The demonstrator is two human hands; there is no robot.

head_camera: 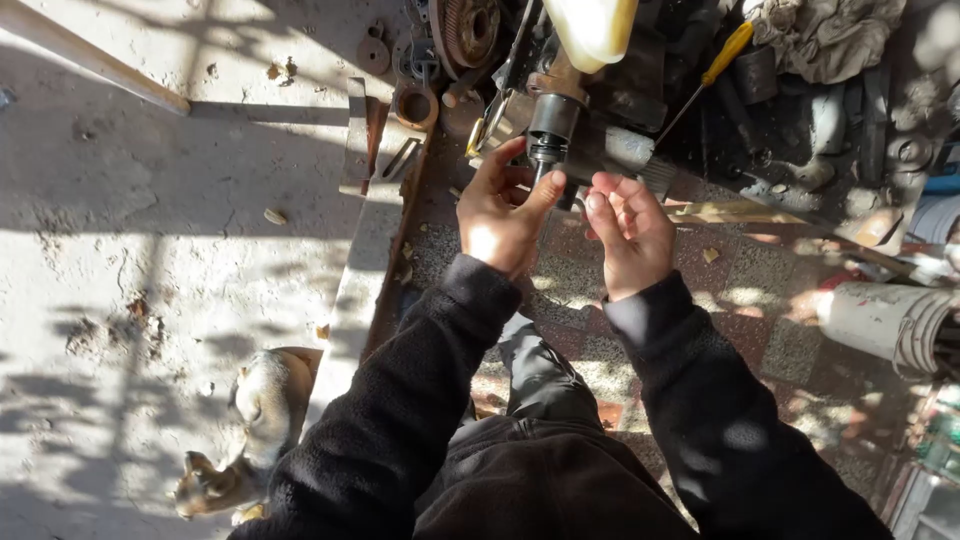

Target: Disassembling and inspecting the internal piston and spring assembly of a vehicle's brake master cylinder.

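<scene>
Fingers of the left hand [497, 210] curl around a dark metal cylinder [548, 135] at upper centre. Right hand [630, 235] hovers just beside it, loosely cupped, grasping nothing.

Both black-sleeved arms stretched forward, left hand [497, 213] with fingers curled and thumb raised beside the dark metal cylinder [551, 128], right hand [630, 233] just right of it, palm up, fingers loosely bent

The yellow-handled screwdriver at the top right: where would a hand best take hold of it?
By the yellow handle of the screwdriver, probably coming from above right. The handle lies uppermost and exposed, while the thin shaft slants down-left into the dark metal parts. Both hands, left hand and right hand, are elsewhere.
</scene>
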